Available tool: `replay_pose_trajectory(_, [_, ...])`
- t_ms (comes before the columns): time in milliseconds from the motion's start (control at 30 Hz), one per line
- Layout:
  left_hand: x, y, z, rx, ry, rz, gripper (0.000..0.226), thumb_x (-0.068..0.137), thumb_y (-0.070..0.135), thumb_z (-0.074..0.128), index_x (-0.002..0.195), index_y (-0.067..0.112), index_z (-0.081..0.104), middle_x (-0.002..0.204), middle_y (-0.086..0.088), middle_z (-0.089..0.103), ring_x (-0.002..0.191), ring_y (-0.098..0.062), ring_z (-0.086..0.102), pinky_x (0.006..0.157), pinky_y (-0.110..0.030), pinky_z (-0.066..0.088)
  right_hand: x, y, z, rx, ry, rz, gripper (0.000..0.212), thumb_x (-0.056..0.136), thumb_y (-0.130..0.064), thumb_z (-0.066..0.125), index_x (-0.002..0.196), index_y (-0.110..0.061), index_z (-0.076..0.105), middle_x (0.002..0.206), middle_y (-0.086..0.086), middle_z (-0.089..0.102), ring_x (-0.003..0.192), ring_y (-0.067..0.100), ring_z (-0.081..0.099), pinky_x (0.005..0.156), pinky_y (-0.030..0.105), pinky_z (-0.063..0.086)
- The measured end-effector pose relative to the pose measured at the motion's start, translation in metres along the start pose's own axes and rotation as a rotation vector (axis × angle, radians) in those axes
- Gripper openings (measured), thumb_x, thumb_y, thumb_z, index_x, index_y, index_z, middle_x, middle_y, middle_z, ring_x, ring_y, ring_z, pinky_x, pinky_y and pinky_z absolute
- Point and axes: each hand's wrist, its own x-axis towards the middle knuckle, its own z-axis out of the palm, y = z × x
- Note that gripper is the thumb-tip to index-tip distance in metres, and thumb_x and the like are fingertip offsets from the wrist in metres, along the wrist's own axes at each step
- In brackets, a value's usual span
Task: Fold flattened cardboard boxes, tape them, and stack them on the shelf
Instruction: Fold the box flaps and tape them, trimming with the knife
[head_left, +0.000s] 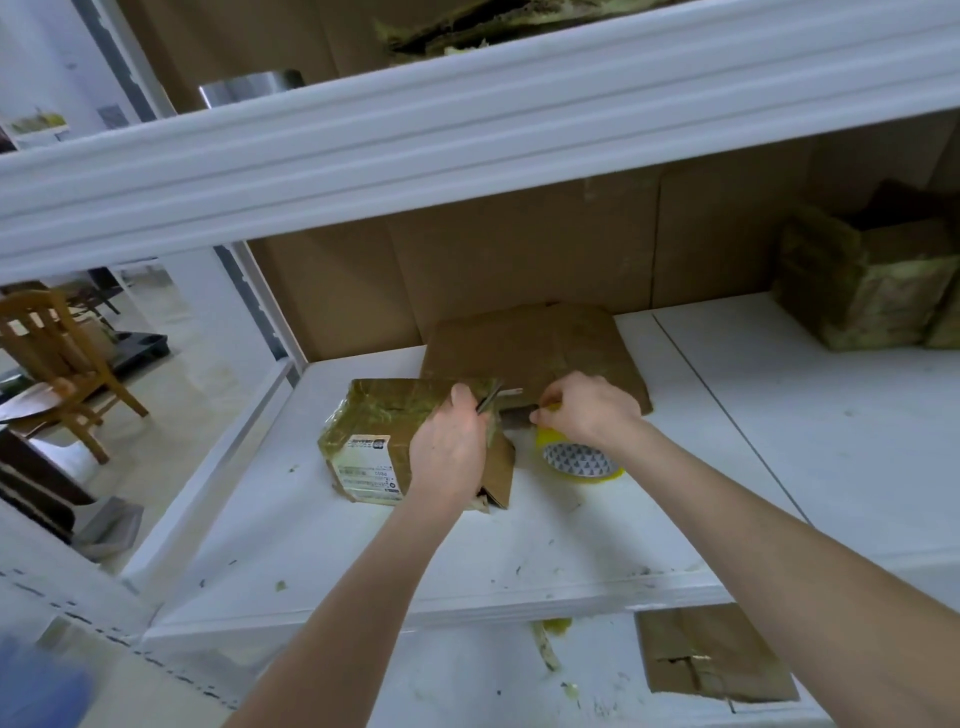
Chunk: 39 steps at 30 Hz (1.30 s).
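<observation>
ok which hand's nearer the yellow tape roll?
Right. The right hand sits directly over the tape roll, fingers pinching its yellow edge. The left hand is off to the roll's left, over the taped box, gripping scissors.

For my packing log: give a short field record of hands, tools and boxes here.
left hand: grips slim metal scissors
right hand: pinches tape strip above yellow-cored tape roll
small taped brown cardboard box: on white shelf, under left hand
flattened brown cardboard sheet: behind box
other taped boxes: rear right
</observation>
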Motion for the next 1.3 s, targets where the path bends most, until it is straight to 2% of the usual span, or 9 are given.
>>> replay_pose_trajectory(167, [-0.006, -0.002, -0.002, 0.000, 0.000, -0.012, 0.022, 0.100, 0.027, 0.042, 0.109, 0.007, 0.045, 0.092, -0.008, 0.063, 0.083, -0.029, 0.062, 0.058, -0.030, 0.034, -0.009, -0.003, 0.005, -0.062, 0.034, 0.026, 0.035, 0.091, -0.055, 0.053, 0.118, -0.035, 0.063, 0.107, -0.001, 0.061, 0.098, 0.023, 0.059, 0.070, 0.029, 0.045])
replay_pose_trajectory(267, [-0.007, -0.001, -0.008, -0.100, 0.001, -0.046, 0.017, 0.100, 0.026, 0.044, 0.101, 0.009, 0.046, 0.080, -0.005, 0.058, 0.076, -0.030, 0.061, 0.056, -0.031, 0.034, -0.012, 0.000, 0.010, 0.125, 0.025, 0.040, 0.024, 0.091, -0.050, 0.057, 0.109, -0.037, 0.067, 0.110, -0.003, 0.065, 0.097, 0.021, 0.059, 0.070, 0.028, 0.045])
replay_pose_trajectory(367, [-0.010, 0.000, -0.024, -0.204, 0.090, -0.062, 0.014, 0.098, 0.024, 0.048, 0.093, 0.011, 0.047, 0.074, -0.003, 0.056, 0.068, -0.027, 0.059, 0.052, -0.032, 0.037, -0.014, 0.001, 0.019, 0.204, 0.059, 0.050, 0.013, 0.093, -0.043, 0.057, 0.097, -0.038, 0.069, 0.101, -0.005, 0.069, 0.088, 0.019, 0.061, 0.071, 0.029, 0.050])
replay_pose_trajectory(433, [-0.014, 0.003, -0.034, -0.135, 0.154, -0.028, 0.015, 0.099, 0.027, 0.046, 0.096, 0.013, 0.049, 0.071, -0.002, 0.057, 0.063, -0.022, 0.055, 0.050, -0.030, 0.036, -0.015, 0.001, 0.022, 0.199, 0.086, 0.056, 0.015, 0.094, -0.042, 0.056, 0.098, -0.038, 0.070, 0.099, -0.005, 0.069, 0.087, 0.019, 0.062, 0.074, 0.030, 0.053])
replay_pose_trajectory(500, [-0.020, 0.010, -0.041, -0.037, 0.095, -0.009, 0.017, 0.101, 0.029, 0.039, 0.102, 0.014, 0.049, 0.071, 0.000, 0.055, 0.061, -0.021, 0.053, 0.051, -0.029, 0.036, -0.015, 0.001, 0.022, 0.196, 0.116, 0.064, 0.016, 0.094, -0.042, 0.055, 0.099, -0.038, 0.070, 0.099, -0.005, 0.069, 0.090, 0.020, 0.062, 0.075, 0.031, 0.053])
replay_pose_trajectory(667, [-0.033, 0.023, -0.041, 0.097, -0.036, 0.009, 0.031, 0.100, 0.016, 0.037, 0.129, 0.020, 0.047, 0.081, -0.002, 0.057, 0.074, -0.026, 0.059, 0.057, -0.031, 0.040, -0.016, -0.001, 0.022, 0.162, 0.158, 0.092, 0.017, 0.095, -0.039, 0.055, 0.097, -0.038, 0.072, 0.099, -0.005, 0.069, 0.090, 0.022, 0.062, 0.070, 0.028, 0.047])
replay_pose_trajectory(833, [-0.039, 0.025, -0.042, 0.155, -0.084, -0.020, 0.044, 0.095, 0.005, 0.039, 0.134, 0.025, 0.048, 0.090, -0.008, 0.064, 0.082, -0.030, 0.063, 0.059, -0.030, 0.038, -0.016, -0.003, 0.020, 0.151, 0.151, 0.113, 0.017, 0.094, -0.039, 0.055, 0.096, -0.037, 0.072, 0.101, -0.004, 0.069, 0.092, 0.023, 0.062, 0.068, 0.028, 0.045])
replay_pose_trajectory(1133, [-0.032, 0.024, -0.033, 0.192, -0.136, -0.021, 0.045, 0.092, -0.002, 0.043, 0.128, 0.022, 0.056, 0.099, -0.010, 0.067, 0.091, -0.031, 0.064, 0.063, -0.031, 0.043, -0.020, -0.011, 0.012, 0.056, 0.181, 0.073, 0.021, 0.094, -0.034, 0.051, 0.094, -0.037, 0.072, 0.098, -0.004, 0.069, 0.087, 0.022, 0.062, 0.065, 0.026, 0.045])
replay_pose_trajectory(1300, [-0.022, 0.028, -0.031, 0.218, -0.166, -0.035, 0.047, 0.086, -0.007, 0.045, 0.119, 0.021, 0.061, 0.099, -0.009, 0.067, 0.091, -0.030, 0.064, 0.064, -0.031, 0.045, -0.020, -0.015, 0.008, 0.012, 0.217, 0.050, 0.022, 0.094, -0.035, 0.050, 0.094, -0.037, 0.072, 0.098, -0.004, 0.070, 0.090, 0.024, 0.064, 0.073, 0.030, 0.053])
